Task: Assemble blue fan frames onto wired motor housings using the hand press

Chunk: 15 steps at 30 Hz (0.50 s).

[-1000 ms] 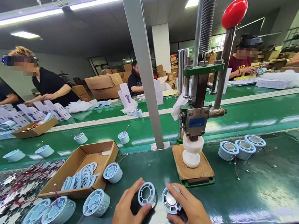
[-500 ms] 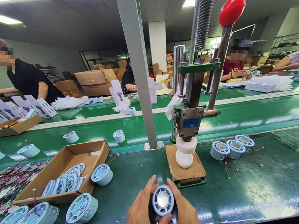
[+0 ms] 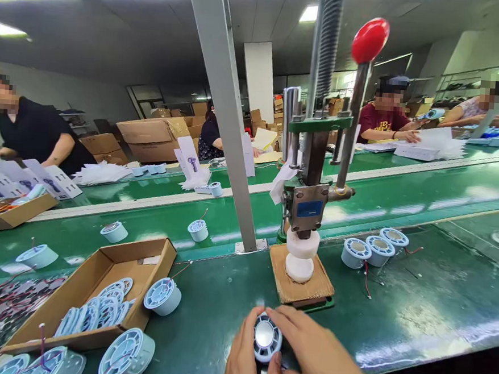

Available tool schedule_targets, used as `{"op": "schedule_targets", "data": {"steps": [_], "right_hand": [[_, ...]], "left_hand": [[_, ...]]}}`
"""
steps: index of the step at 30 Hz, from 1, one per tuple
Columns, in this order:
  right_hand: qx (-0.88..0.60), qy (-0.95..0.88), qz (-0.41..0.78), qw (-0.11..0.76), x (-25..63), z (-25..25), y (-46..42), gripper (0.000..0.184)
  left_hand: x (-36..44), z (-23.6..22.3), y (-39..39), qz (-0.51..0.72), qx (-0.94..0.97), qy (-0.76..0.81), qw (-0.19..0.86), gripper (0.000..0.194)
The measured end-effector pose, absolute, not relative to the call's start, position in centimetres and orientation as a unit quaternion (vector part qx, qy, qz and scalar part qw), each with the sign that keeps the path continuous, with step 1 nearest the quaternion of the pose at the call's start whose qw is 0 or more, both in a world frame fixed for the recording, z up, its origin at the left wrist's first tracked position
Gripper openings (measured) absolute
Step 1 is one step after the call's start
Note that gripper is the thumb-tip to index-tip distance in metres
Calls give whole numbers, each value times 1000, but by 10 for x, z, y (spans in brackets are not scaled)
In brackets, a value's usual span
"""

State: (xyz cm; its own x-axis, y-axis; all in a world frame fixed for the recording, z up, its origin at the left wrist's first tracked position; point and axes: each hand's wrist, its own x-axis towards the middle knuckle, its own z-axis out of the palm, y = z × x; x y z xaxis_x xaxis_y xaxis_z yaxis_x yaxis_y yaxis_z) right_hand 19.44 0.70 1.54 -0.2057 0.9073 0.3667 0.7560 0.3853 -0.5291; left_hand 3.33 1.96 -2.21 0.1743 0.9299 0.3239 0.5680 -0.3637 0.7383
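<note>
At the bottom centre, both my hands close round one light-blue round fan housing (image 3: 266, 338) with a shiny metal disc in its middle. My left hand (image 3: 249, 359) grips its left side, thumb and fingers curled. My right hand (image 3: 318, 357) covers its right side, with the fingers laid over its top edge. Just beyond them stands a hand press (image 3: 310, 208) on a brown pad, with a white cylindrical die (image 3: 300, 256) and a red-knobbed lever (image 3: 370, 40).
An open cardboard box (image 3: 96, 296) of blue grille rings sits to the left, with loose housings (image 3: 163, 296) around it. Three more housings (image 3: 372, 248) lie right of the press. A grey post (image 3: 229, 117) rises behind. Other people work across the green conveyor (image 3: 424, 188).
A second ago each hand held a separate round piece side by side. They were brought together into one unit, now held lower and closer to me.
</note>
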Motion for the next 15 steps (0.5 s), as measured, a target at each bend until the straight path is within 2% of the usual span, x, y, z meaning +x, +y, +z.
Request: {"op": "schedule_targets", "data": {"steps": [2, 6, 7, 8, 10, 12, 15], "right_hand": [[-503, -795, 46, 336, 229, 86, 19, 72], [-533, -629, -208, 527, 292, 252, 63, 30], [-534, -606, -198, 555, 303, 285, 78, 26], [-533, -600, -171, 571, 312, 312, 95, 30], [-547, -592, -116, 580, 322, 343, 127, 42], [-555, -587, -94, 582, 324, 351, 153, 53], [-548, -585, -95, 591, 323, 343, 171, 52]], "left_hand": [[33, -10, 29, 354, 723, 527, 272, 53], [38, 38, 65, 315, 733, 510, 322, 47], [43, 50, 77, 327, 736, 497, 322, 47], [50, 60, 90, 343, 739, 483, 320, 48], [67, 71, 114, 363, 744, 453, 329, 49], [85, 73, 134, 370, 749, 415, 360, 53], [108, 67, 152, 366, 753, 357, 414, 57]]}}
